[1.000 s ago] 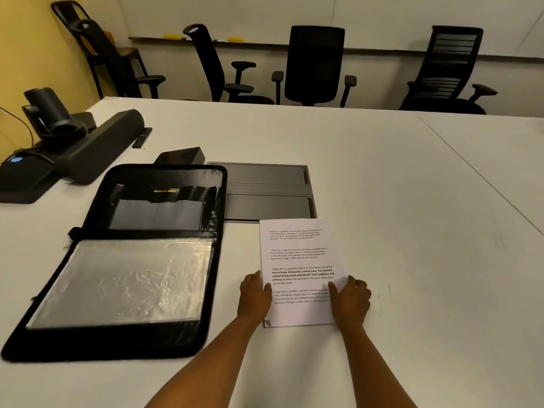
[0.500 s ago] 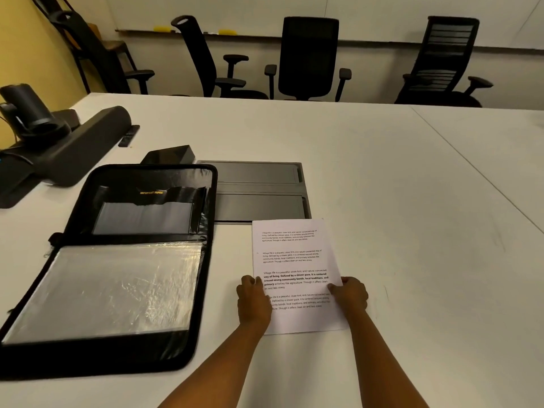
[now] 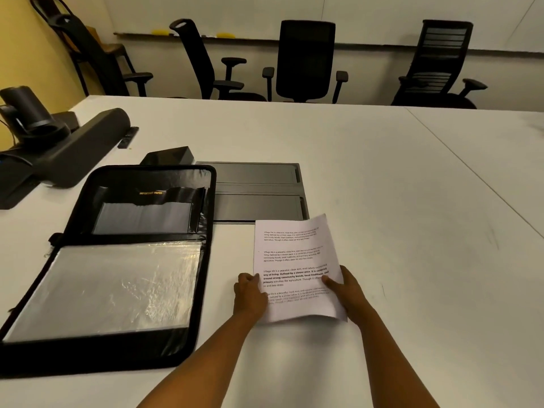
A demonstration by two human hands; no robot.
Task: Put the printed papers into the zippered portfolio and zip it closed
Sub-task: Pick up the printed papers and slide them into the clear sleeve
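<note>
The printed papers (image 3: 291, 254) are a white stack with black text, lifted a little off the white table (image 3: 397, 201) and tilted. My left hand (image 3: 248, 294) grips the stack's left edge and my right hand (image 3: 347, 291) grips its right edge, thumb on top. The black zippered portfolio (image 3: 206, 260) lies open flat to the left of the papers. Its near half carries clear plastic sleeves (image 3: 117, 287); its far half has a black pocket with gold lettering.
A grey cable hatch (image 3: 256, 192) is set into the table behind the papers. A small black box (image 3: 169, 156) sits beyond the portfolio. A black speaker bar (image 3: 79, 150) and camera (image 3: 23, 113) stand far left. Several office chairs line the far edge.
Both hands have closed on the stack's side edges and raised it off the table; its right side now tilts up. The portfolio has not moved.
</note>
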